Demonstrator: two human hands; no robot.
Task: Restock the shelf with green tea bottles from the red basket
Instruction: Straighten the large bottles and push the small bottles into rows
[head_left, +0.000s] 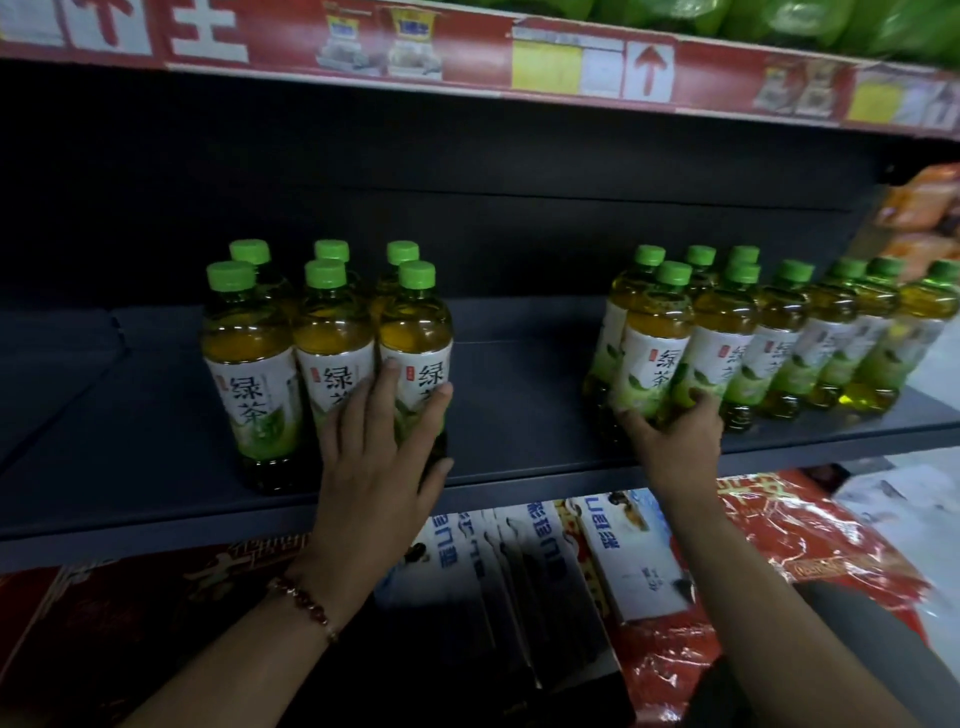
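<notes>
Two groups of green tea bottles with green caps stand on the dark shelf (519, 415). The left group (249, 358) is several bottles in two rows. My left hand (379, 452), wearing a bead bracelet, lies flat with spread fingers against the fronts of its middle and right bottles. The right group (769, 343) is a longer cluster running to the right edge. My right hand (675, 436) cups the base of its front left bottle (654, 358), fingers wrapped around the lower label. The red basket is not in view.
A wide bare gap of shelf lies between the two groups. Above runs a red price strip (467, 57) with green packs on the upper shelf. Orange snack bags (924, 213) sit at the far right. Below are boxed goods (623, 551) and red packaging (810, 535).
</notes>
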